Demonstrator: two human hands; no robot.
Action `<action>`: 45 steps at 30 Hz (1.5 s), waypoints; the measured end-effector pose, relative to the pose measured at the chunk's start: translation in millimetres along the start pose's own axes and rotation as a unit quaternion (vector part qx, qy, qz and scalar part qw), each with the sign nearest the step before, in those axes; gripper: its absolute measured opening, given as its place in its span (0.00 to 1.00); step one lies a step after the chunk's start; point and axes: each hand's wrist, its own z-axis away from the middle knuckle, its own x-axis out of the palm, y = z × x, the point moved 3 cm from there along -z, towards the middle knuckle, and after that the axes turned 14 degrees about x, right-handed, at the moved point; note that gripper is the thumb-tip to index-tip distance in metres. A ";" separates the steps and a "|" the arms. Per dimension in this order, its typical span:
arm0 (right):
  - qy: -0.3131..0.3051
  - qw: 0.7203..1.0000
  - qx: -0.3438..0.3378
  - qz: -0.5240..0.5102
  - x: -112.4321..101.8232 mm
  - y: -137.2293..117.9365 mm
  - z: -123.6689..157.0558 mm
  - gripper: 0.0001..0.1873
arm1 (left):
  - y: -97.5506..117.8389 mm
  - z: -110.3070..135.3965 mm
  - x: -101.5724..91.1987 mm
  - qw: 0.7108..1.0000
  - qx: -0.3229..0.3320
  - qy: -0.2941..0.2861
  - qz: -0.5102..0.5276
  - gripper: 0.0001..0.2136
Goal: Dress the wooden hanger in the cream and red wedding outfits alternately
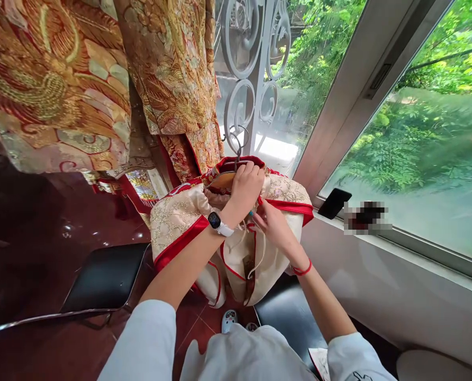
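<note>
A cream embroidered jacket (176, 217) with red trim hangs on a hanger (239, 151) in front of me. My left hand (248, 184), with a smartwatch at its wrist, reaches over the neck opening. Its fingers are curled round the jacket's front edge near the collar (255, 161). Just below and to the right, my right hand (274, 225) has its fingers closed on the jacket front by the red trim. A small teal spot shows at those fingers; I cannot make out what it is. Thin cream cords (260, 256) dangle beneath the hands.
Gold and red embroidered garments (172, 69) hang at the left. Behind the jacket stands a scrolled metal grille (239, 58) by the window. A dark phone (335, 203) leans on the sill. Black chair seats (105, 278) stand at the left and beneath the jacket.
</note>
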 end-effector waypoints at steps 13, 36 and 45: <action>-0.142 0.973 0.071 -0.165 31.7 40.7 60.2 0.12 | 76.9 162.5 69.6 0.843 -0.381 0.280 0.256 0.08; 0.007 0.922 0.173 -0.347 100.7 47.7 35.5 0.33 | 114.0 280.9 71.6 0.731 -0.494 0.225 0.414 0.22; 0.026 0.930 0.136 -0.340 90.8 42.2 43.3 0.20 | 55.7 158.5 75.1 0.755 -0.430 0.238 0.434 0.15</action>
